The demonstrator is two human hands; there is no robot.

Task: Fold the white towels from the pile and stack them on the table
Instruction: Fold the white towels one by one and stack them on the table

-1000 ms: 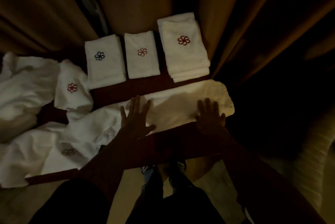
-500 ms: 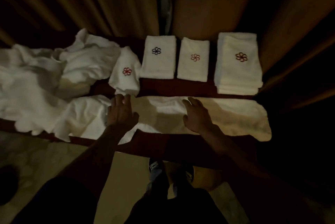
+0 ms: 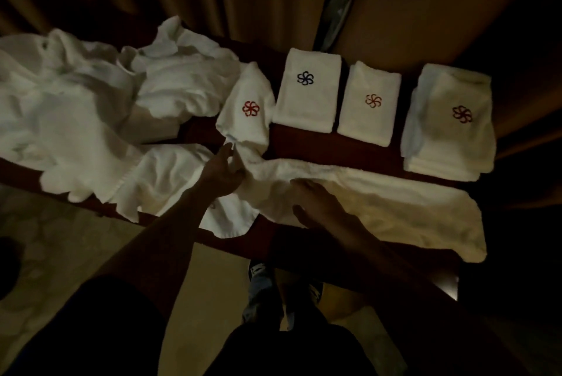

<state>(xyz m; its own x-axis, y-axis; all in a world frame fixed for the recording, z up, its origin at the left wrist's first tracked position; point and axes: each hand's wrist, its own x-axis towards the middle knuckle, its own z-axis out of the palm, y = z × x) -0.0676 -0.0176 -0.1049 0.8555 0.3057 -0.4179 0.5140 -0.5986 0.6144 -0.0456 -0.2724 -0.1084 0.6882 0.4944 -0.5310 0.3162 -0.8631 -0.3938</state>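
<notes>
At the far left of my feed the pile of unfolded towels [image 3: 91,108] sprawls over that end of the table [image 3: 304,144], within reach for later picks. Just right of it slumps a loose towel with a red flower emblem [image 3: 249,108]. Below that, my left hand [image 3: 222,175] pinches the bunched left end of the long towel [image 3: 395,208], thumb against fingers, I judge to carry that end over for the next fold. My right hand [image 3: 319,205] rests on the strip near its middle, probably to anchor the crease; its fingertips are lost under a ridge of cloth, so I cannot tell whether they grip or press flat. The strip runs along the near edge to the right. Behind it sit a blue-emblem folded towel [image 3: 307,93], an orange-emblem folded towel [image 3: 369,105] and the finished stack [image 3: 450,123], apparently sorted by emblem colour.
</notes>
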